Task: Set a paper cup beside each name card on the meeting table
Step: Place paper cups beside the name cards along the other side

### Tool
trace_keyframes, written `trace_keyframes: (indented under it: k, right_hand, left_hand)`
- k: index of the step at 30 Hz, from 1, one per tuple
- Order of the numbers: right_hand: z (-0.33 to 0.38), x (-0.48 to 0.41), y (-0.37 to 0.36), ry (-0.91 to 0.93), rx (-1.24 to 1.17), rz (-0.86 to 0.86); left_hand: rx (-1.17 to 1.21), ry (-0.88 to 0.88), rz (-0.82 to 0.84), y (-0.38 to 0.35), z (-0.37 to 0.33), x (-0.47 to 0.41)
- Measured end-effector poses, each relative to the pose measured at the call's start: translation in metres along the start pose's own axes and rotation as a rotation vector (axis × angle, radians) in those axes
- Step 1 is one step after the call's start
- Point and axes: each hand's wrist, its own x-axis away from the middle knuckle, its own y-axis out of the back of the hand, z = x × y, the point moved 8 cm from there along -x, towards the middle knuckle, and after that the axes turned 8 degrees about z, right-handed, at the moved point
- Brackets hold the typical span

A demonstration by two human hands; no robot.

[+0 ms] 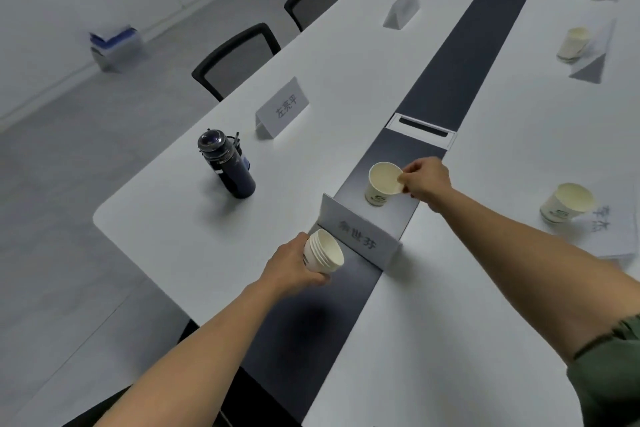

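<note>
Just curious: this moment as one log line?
right hand: pinches single cup | left hand: holds cup stack | single cup: beyond name card

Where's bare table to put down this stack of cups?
Bare white top lies between the water bottle and the near name card, and right of the dark strip toward you. It's crowded behind that card, where the right hand pinches a cup.

White table [180, 218], dark centre strip [450, 59]; cream cup [382, 184]; navy bottle [227, 165]
</note>
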Motion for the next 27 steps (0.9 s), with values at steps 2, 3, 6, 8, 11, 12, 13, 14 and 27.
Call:
trace_keyframes:
  k: [2, 3, 6, 8, 11, 12, 13, 14, 27]
  right_hand:
    - [-0.019, -0.014, -0.017, -0.050, 0.037, -0.014]
    - [-0.028, -0.022, -0.027, -0.071, 0.049, -0.016]
    - [-0.048, -0.033, -0.046, -0.139, 0.064, -0.020]
    - [-0.057, -0.038, -0.052, -0.164, 0.076, -0.020]
    - [-0.062, -0.043, -0.057, -0.175, 0.091, -0.006]
    - [-0.060, -0.041, -0.057, -0.175, 0.106, 0.004]
    - [-0.056, -0.038, -0.056, -0.171, 0.133, 0.012]
    - [-0.049, -0.033, -0.055, -0.160, 0.174, 0.012]
    - [0.082, 0.103, -0.121, 0.332, 0.798, 0.068]
  left_hand:
    - [0.019, 0.018, 0.014, -0.006, 0.008, 0.000]
    - [0.028, 0.036, 0.016, -0.008, 0.014, 0.000]
    - [0.050, 0.077, 0.015, -0.013, 0.028, 0.000]
    - [0.058, 0.099, 0.022, -0.015, 0.035, 0.001]
    - [0.058, 0.120, 0.017, -0.015, 0.045, 0.004]
    - [0.054, 0.125, 0.016, -0.015, 0.047, 0.005]
    - [0.053, 0.126, 0.013, -0.014, 0.048, 0.008]
    - [0.057, 0.126, 0.006, -0.011, 0.049, 0.012]
    - [0.056, 0.101, -0.247, 0.069, 0.088, 0.146]
